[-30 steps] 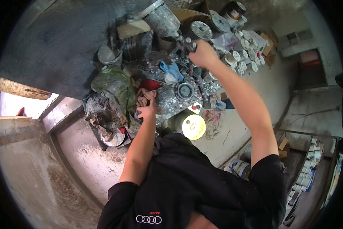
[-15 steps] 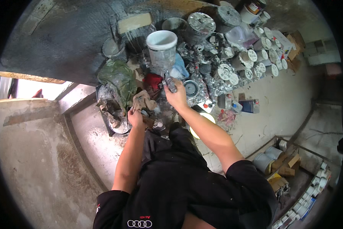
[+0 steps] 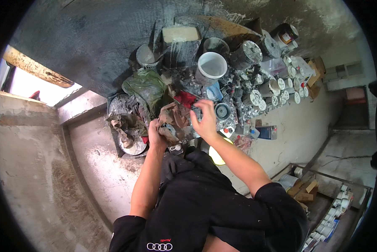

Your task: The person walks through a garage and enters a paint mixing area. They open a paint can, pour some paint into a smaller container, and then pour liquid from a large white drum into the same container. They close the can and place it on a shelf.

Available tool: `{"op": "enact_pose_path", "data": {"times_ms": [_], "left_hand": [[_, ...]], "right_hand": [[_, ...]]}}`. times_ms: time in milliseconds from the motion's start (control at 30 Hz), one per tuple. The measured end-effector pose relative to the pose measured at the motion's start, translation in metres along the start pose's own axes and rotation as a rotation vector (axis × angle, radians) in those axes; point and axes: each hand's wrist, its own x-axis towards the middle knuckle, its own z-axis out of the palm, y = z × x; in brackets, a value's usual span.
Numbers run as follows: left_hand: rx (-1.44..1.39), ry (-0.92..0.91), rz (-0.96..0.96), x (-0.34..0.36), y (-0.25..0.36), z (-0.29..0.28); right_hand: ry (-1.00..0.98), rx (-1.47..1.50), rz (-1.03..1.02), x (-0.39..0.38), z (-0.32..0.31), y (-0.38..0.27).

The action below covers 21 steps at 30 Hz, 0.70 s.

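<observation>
My left hand (image 3: 156, 135) is closed on a crumpled brown rag (image 3: 176, 119), which hangs over the near part of the cluttered bench. Something greyish shows among its folds, too hidden to name. Just right of the rag is my right hand (image 3: 205, 122), its thumb and fingers curved and apart with nothing visible between them. Beyond it lies a red cloth (image 3: 185, 99). A round grey can (image 3: 222, 111) with a ringed top stands close to its right. Behind the hands stands a white bucket (image 3: 212, 65), smeared on the outside.
Left of the hands are a green cloth (image 3: 144, 87) and a paint-smeared round lid (image 3: 133, 143). Several white-lidded tins (image 3: 276, 86) crowd the bench's right side. A blue rectangular can (image 3: 265, 132) stands to the right. Cartons (image 3: 304, 191) and tubs fill the lower right.
The metal hand tool with a grip has left my right hand, whose fingers have spread; where it went is hidden. My left hand has raised the rag slightly. The view has shifted.
</observation>
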Motion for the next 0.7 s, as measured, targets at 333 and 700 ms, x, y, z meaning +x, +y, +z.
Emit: {"op": "enact_pose_path", "data": {"times_ms": [333, 700], "left_hand": [[0.172, 0.319, 0.036, 0.008, -0.009, -0.04], [0.104, 0.14, -0.076, 0.013, 0.028, 0.006]], "right_hand": [[-0.6, -1.12, -0.416, 0.225, 0.171, 0.023], [-0.855, -0.898, -0.021, 0.256, 0.148, -0.017]]}}
